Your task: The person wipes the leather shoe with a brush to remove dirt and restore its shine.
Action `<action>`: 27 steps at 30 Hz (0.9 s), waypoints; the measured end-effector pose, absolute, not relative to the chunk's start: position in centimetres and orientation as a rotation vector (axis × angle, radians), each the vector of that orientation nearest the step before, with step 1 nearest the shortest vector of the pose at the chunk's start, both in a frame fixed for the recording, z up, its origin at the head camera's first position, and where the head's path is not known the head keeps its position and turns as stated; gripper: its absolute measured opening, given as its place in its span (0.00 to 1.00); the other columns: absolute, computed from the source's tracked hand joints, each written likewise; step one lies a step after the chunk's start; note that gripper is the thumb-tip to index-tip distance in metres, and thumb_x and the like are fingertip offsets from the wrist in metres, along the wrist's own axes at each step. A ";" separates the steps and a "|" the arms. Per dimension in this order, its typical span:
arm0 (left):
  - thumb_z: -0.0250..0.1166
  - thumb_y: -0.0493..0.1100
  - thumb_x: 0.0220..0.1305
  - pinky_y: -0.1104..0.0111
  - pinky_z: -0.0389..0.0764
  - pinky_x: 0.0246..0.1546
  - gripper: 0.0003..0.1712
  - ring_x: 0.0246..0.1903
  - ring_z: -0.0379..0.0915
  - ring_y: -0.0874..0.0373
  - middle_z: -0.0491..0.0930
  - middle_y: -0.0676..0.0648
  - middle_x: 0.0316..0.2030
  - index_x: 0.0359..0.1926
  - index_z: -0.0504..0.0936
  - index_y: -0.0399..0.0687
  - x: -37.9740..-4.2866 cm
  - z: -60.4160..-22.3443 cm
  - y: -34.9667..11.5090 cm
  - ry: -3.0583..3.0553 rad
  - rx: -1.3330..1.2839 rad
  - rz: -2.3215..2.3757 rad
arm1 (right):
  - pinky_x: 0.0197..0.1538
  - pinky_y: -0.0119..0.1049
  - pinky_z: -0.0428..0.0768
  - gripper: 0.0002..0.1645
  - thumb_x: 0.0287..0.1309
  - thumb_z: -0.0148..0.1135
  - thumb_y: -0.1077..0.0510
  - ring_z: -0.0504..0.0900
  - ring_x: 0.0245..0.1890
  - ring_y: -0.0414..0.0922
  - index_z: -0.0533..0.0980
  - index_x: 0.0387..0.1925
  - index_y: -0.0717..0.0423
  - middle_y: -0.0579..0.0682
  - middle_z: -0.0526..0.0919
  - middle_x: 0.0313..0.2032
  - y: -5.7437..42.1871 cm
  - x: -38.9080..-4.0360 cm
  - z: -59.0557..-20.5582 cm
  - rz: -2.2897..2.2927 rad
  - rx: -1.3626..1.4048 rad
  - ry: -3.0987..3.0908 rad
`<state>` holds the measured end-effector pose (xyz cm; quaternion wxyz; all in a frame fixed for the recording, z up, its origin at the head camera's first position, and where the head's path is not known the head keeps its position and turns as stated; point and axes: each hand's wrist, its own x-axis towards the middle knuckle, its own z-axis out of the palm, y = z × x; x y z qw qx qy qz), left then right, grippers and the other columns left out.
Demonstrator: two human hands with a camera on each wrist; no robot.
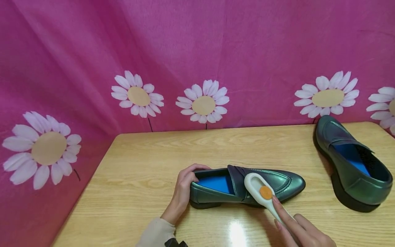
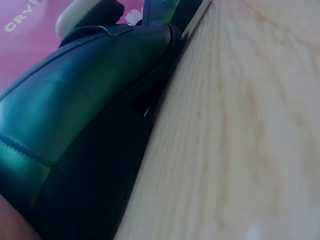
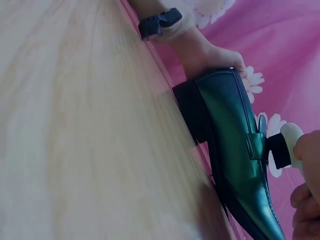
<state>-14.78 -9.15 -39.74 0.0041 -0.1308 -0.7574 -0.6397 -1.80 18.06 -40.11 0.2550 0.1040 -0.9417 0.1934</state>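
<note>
A dark green loafer [image 1: 271, 181] with a blue insole lies sole down on the table, its toe pointing right. At its heel my left hand [image 1: 184, 187] grips the back of the shoe, fingertips over the opening's rim. My right hand [image 1: 303, 228] holds a white-handled shoe brush [image 1: 254, 183] with an orange round button, the index fingertip beside that button. In the right wrist view, the dark bristles [image 3: 280, 151] face the strap across the loafer's upper and appear to touch it. The left wrist view shows the loafer's heel side [image 2: 90, 100] up close.
The matching loafer [image 1: 355, 168] stands at the right of the wooden table [image 1: 148, 154], toe toward the back. A pink cloth [image 1: 185, 41] with white daisies hangs behind the table and along its left side.
</note>
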 end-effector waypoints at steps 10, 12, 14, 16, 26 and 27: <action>0.42 0.35 0.52 0.57 0.65 0.54 0.26 0.50 0.74 0.53 0.83 0.49 0.45 0.45 0.84 0.45 -14.8 -39.7 -9.1 -2.336 -0.452 -1.982 | 0.16 0.19 0.52 0.43 0.48 0.72 0.58 0.52 0.15 0.28 0.68 0.66 0.36 0.34 0.58 0.19 18.6 -2.0 -39.8 0.525 0.206 -2.577; 0.42 0.35 0.52 0.57 0.65 0.54 0.26 0.50 0.74 0.53 0.83 0.48 0.45 0.46 0.84 0.44 -14.9 -39.7 -9.0 -2.330 -0.458 -1.989 | 0.16 0.22 0.53 0.42 0.52 0.70 0.56 0.52 0.15 0.29 0.66 0.68 0.34 0.36 0.58 0.19 19.0 -2.1 -39.9 0.517 0.152 -2.616; 0.42 0.35 0.52 0.57 0.66 0.54 0.27 0.49 0.74 0.53 0.83 0.48 0.45 0.46 0.84 0.44 -15.0 -39.7 -9.0 -2.325 -0.466 -1.990 | 0.16 0.25 0.54 0.40 0.55 0.68 0.56 0.51 0.14 0.31 0.66 0.68 0.35 0.38 0.58 0.18 19.8 -2.4 -40.0 0.496 0.084 -2.638; 0.42 0.34 0.52 0.57 0.66 0.54 0.27 0.49 0.74 0.53 0.83 0.48 0.45 0.46 0.84 0.43 -15.1 -39.7 -9.1 -2.323 -0.473 -1.993 | 0.17 0.29 0.53 0.39 0.58 0.66 0.56 0.51 0.14 0.34 0.64 0.69 0.36 0.40 0.58 0.17 21.0 -2.7 -40.1 0.452 0.002 -2.657; 0.42 0.34 0.53 0.56 0.66 0.54 0.26 0.48 0.73 0.53 0.82 0.47 0.46 0.47 0.83 0.43 -14.9 -39.8 -9.2 -2.323 -0.468 -2.038 | 0.18 0.31 0.54 0.36 0.59 0.63 0.58 0.53 0.14 0.35 0.65 0.69 0.44 0.42 0.57 0.15 22.7 -3.1 -40.3 0.471 -0.052 -2.675; 0.42 0.34 0.52 0.56 0.66 0.55 0.26 0.48 0.73 0.53 0.82 0.47 0.46 0.47 0.83 0.43 -14.8 -39.8 -9.2 -2.322 -0.465 -2.039 | 0.18 0.30 0.54 0.36 0.59 0.64 0.58 0.52 0.14 0.34 0.66 0.68 0.43 0.40 0.57 0.15 22.1 -3.0 -40.4 0.501 -0.022 -2.668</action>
